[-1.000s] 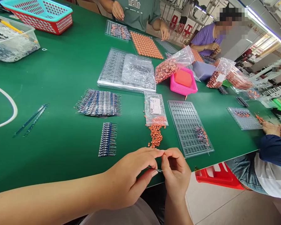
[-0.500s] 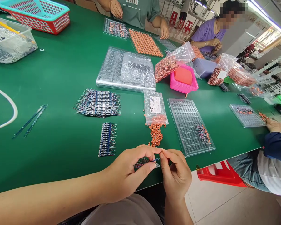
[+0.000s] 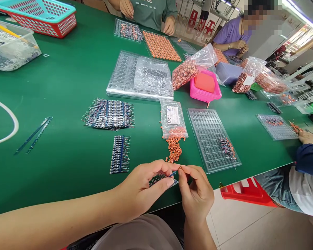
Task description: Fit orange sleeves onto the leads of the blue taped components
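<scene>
My left hand (image 3: 146,191) is closed in a pinch on a small blue board piece (image 3: 173,174), its thumb below and index finger stretched toward the right hand. My right hand (image 3: 197,191) pinches a tiny orange-brown round part (image 3: 179,168) between thumb and index finger, and the left index fingertip touches it. Under the left hand lies a partly hidden board strip with wire leads (image 3: 160,179). Just beyond the fingertips spreads a pile of small orange round parts (image 3: 174,149), spilling from a labelled clear bag (image 3: 173,119).
Left of the hands lie a wired board strip (image 3: 119,154) and a stack of such strips (image 3: 109,114). A clear tray (image 3: 211,139) holding several wired parts lies right. Farther back are stacked trays (image 3: 122,74) and a pink basket (image 3: 205,95). Co-workers sit across and at right.
The blue board piece has tilted slightly between my left fingers, while both hands stay almost in place. Across the table, a co-worker's hand has moved left to the orange-filled tray.
</scene>
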`<action>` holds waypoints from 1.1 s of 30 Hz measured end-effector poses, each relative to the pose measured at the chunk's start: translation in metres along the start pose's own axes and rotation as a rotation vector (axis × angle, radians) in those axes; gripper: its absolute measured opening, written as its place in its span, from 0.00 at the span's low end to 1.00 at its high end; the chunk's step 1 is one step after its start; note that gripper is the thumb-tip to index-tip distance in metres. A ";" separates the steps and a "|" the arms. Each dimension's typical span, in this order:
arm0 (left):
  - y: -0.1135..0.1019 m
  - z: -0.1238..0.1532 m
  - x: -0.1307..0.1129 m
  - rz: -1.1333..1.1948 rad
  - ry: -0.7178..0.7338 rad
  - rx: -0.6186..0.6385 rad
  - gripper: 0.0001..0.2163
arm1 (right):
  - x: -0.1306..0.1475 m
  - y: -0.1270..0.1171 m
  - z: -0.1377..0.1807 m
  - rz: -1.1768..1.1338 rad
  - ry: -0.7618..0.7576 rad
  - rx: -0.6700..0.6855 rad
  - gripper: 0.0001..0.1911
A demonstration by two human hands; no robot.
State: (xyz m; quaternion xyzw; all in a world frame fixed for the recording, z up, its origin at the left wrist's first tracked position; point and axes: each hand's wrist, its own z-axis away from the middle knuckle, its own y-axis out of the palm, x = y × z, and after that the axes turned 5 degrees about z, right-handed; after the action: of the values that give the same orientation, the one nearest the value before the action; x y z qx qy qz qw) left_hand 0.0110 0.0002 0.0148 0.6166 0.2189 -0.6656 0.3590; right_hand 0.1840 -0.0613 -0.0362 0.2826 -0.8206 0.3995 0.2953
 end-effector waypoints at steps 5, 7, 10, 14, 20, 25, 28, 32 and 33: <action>0.001 0.000 0.001 0.049 -0.006 -0.009 0.06 | 0.002 0.001 -0.001 0.121 -0.105 -0.017 0.14; 0.002 0.000 0.001 0.073 -0.004 -0.011 0.06 | 0.003 0.001 -0.001 0.167 -0.142 -0.027 0.14; 0.002 -0.001 0.000 0.085 -0.029 -0.018 0.06 | 0.004 0.003 -0.001 0.235 -0.171 -0.043 0.12; 0.002 0.000 -0.003 0.020 -0.018 -0.026 0.06 | 0.005 0.003 -0.003 0.262 -0.197 -0.046 0.11; 0.002 0.000 -0.007 -0.004 -0.014 -0.031 0.07 | 0.005 0.000 -0.007 0.281 -0.208 0.011 0.09; 0.002 -0.006 -0.006 0.245 -0.141 -0.103 0.07 | 0.006 -0.001 -0.004 0.095 -0.033 0.023 0.06; 0.001 -0.009 -0.006 0.303 -0.180 -0.159 0.09 | 0.007 0.000 -0.002 -0.122 0.142 0.065 0.04; 0.001 -0.012 -0.006 0.302 -0.205 -0.193 0.09 | 0.005 0.001 0.000 -0.263 0.232 0.070 0.02; 0.001 -0.012 -0.006 0.299 -0.207 -0.196 0.09 | 0.004 0.001 0.000 -0.275 0.237 0.066 0.02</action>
State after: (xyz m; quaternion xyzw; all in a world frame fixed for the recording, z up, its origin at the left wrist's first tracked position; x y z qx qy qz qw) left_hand 0.0200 0.0097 0.0193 0.5326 0.1507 -0.6402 0.5327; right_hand 0.1803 -0.0613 -0.0337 0.3527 -0.7200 0.4125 0.4324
